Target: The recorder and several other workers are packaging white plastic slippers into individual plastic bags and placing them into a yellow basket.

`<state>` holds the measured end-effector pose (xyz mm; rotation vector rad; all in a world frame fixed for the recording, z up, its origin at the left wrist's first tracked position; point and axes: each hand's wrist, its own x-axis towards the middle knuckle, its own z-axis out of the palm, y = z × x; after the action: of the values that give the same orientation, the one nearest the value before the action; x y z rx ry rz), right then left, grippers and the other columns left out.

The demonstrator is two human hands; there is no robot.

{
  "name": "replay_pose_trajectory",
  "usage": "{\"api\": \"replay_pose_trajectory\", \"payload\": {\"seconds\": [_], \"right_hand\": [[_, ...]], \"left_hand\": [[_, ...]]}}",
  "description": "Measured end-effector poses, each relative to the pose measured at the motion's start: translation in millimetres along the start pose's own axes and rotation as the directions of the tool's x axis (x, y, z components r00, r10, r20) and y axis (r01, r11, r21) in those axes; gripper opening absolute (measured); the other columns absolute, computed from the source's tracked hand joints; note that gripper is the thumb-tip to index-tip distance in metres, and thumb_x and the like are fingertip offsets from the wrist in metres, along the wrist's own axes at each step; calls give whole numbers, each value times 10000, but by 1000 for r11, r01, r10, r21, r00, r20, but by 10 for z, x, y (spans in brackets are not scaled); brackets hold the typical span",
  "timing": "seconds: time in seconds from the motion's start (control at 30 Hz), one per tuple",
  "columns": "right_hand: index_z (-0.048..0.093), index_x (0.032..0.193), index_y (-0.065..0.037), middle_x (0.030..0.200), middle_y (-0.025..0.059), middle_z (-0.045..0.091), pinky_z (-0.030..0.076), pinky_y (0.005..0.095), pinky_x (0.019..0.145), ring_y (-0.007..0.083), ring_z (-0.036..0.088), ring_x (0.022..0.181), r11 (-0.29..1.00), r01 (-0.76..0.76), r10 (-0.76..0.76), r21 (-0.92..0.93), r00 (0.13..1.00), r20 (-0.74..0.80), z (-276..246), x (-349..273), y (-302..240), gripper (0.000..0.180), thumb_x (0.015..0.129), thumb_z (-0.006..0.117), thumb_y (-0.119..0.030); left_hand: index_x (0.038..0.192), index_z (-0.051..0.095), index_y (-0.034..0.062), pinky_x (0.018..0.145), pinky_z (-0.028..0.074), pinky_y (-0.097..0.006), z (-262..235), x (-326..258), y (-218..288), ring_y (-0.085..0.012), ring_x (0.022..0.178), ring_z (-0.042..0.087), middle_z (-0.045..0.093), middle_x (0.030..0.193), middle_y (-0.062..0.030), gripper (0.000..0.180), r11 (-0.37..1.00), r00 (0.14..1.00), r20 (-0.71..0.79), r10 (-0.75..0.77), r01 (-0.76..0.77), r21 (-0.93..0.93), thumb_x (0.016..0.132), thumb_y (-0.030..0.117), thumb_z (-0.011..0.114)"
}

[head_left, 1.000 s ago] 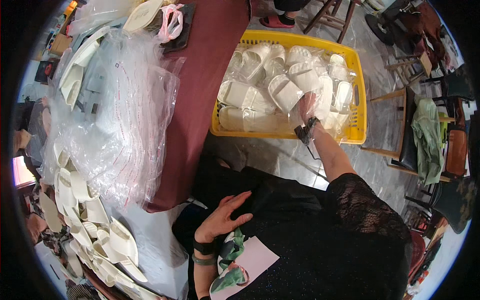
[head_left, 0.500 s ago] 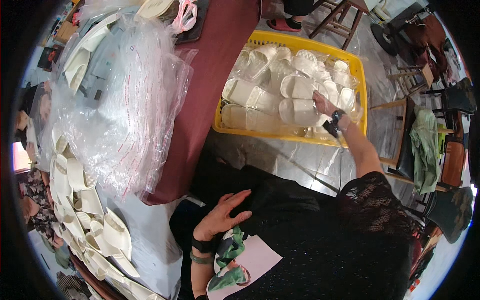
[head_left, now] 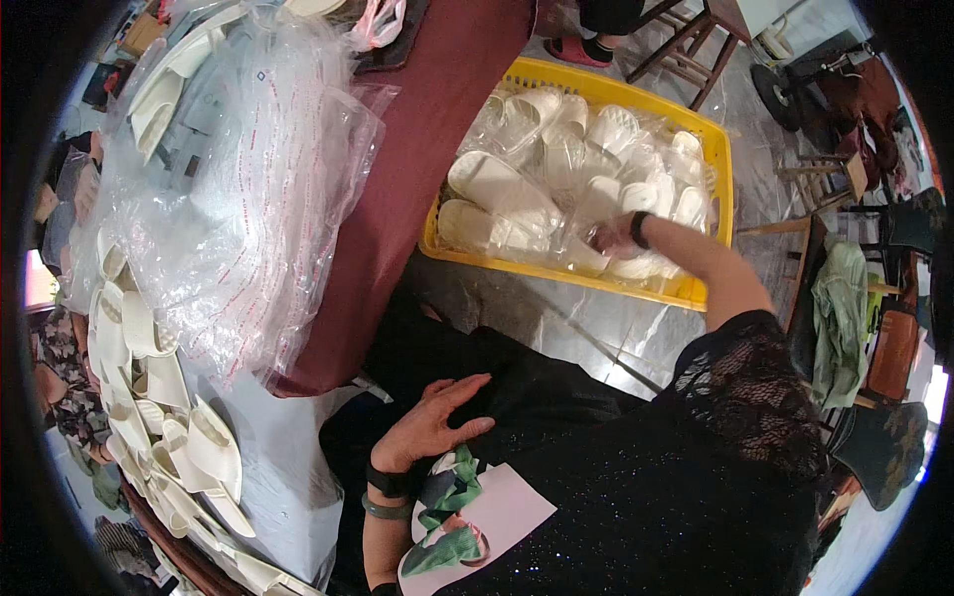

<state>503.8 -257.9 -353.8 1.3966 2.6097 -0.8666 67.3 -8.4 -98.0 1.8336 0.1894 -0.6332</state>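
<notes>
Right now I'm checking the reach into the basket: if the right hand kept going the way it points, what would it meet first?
Probably the bagged white slippers in the yellow basket; the right hand already seems to rest on them, though depth is unclear.

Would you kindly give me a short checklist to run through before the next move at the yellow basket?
1. Right hand is down among the bagged white slippers in the yellow basket: ok.
2. Grip of the right hand on a bag: cannot tell, the fingers are hidden by plastic.
3. Left hand is free, resting open on the dark lap: ok.
4. Basket has spare room: not ok, it looks nearly full.
5. Clear plastic bags lie within reach on the table: ok.
6. Loose white slippers wait along the table edge: ok.
</notes>
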Motion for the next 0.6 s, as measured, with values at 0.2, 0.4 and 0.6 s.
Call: {"api": "replay_pose_trajectory", "payload": {"seconds": [0.2, 0.4, 0.6], "right_hand": [[596, 972, -54, 1027, 110, 626, 500, 390, 852, 297, 587, 1015, 945, -316, 323, -84, 940, 110, -153, 16, -269, 220, 772, 586, -146], [613, 999, -67, 986, 130, 625, 471, 412, 837, 336, 569, 974, 936, -349, 309, -46, 877, -368, -856, -762, -257, 227, 779, 610, -124], [449, 1360, -61, 1369, 226, 427, 337, 470, 1051, 407, 392, 1267, 513, -853, 677, 95, 334, -656, -1407, -379, -1281, 547, 844, 610, -145]], "left_hand": [[1387, 429, 70, 1095, 269, -383, 22, -15, -15, -308, 1263, 419, 461, 1403, -135, 647, 999, 999, -22, 43, -43, 3, 872, 398, 642], [1382, 426, 46, 1096, 264, -383, -71, -21, -69, -261, 1278, 438, 466, 1391, -163, 649, 992, 992, -34, 125, -125, 8, 883, 413, 622], [1333, 459, 0, 1063, 321, -420, 138, 24, -354, -329, 1216, 481, 511, 1328, -201, 631, 960, 954, -115, 278, -278, 19, 901, 440, 588]]}}
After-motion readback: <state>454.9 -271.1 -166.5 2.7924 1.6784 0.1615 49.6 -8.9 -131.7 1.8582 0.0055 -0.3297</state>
